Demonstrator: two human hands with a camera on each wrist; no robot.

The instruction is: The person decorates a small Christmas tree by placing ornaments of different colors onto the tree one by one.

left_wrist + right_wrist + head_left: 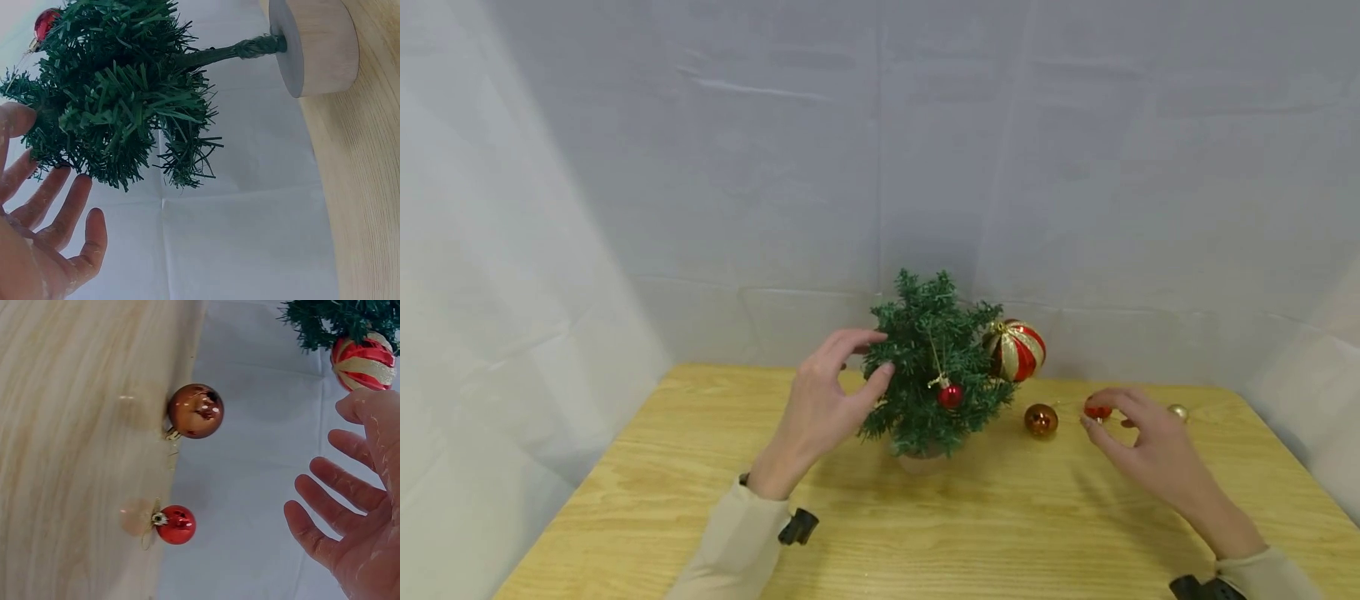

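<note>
A small artificial Christmas tree stands on a round wooden base. At its left side my left hand has its thumb and fingers spread, the fingertips right at the green branches. A shiny red ball ornament hangs on the front of the tree, and a large red-and-gold striped ball hangs on its right. My right hand hovers near another red ball lying on the table, fingers loosely bent and nothing between them.
A brown ball ornament lies on the wooden table between the tree and my right hand. Beyond that hand is a small gold ball. White sheeting hangs behind the table and at both sides.
</note>
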